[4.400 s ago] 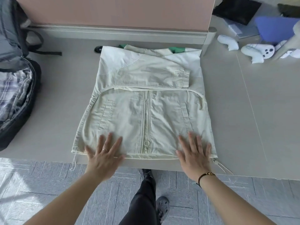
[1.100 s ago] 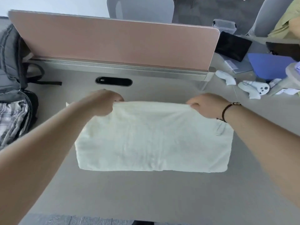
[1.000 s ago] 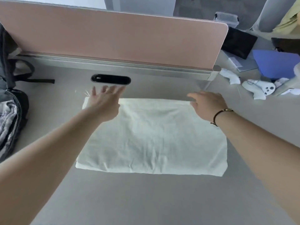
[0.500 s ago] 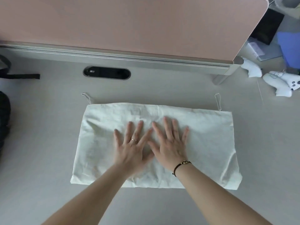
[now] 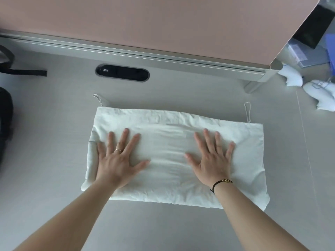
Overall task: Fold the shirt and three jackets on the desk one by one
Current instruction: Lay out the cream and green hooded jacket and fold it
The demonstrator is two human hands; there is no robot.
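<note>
Both of my palms lie flat on the folded jacket (image 5: 168, 151), fingers straight and spread, pinching nothing. My left hand (image 5: 117, 160) presses the left part of the bundle, close to its left edge, where the layers of pale cream cloth show as a soft stack; a thin ring sits on one of its fingers. My right hand (image 5: 212, 160) presses the right part, well apart from the left, and a dark cord bracelet (image 5: 220, 183) with a small gold piece circles that wrist. Between my hands the cloth is bare and lightly creased. The jacket forms a wide rectangle lying on the grey desk (image 5: 54, 178), near the middle of it, with its long side facing me. Two thin drawstring loops stick out from its far corners onto the desk, one at the left (image 5: 97, 98) and one at the right (image 5: 247, 111). Beyond the jacket, a dark oval cable port (image 5: 122, 73) is set into the desk, and behind that rises a pink divider panel (image 5: 145, 20). White controllers (image 5: 315, 91) lie at the far right, and a black bag (image 5: 5, 124) shows at the left edge.
</note>
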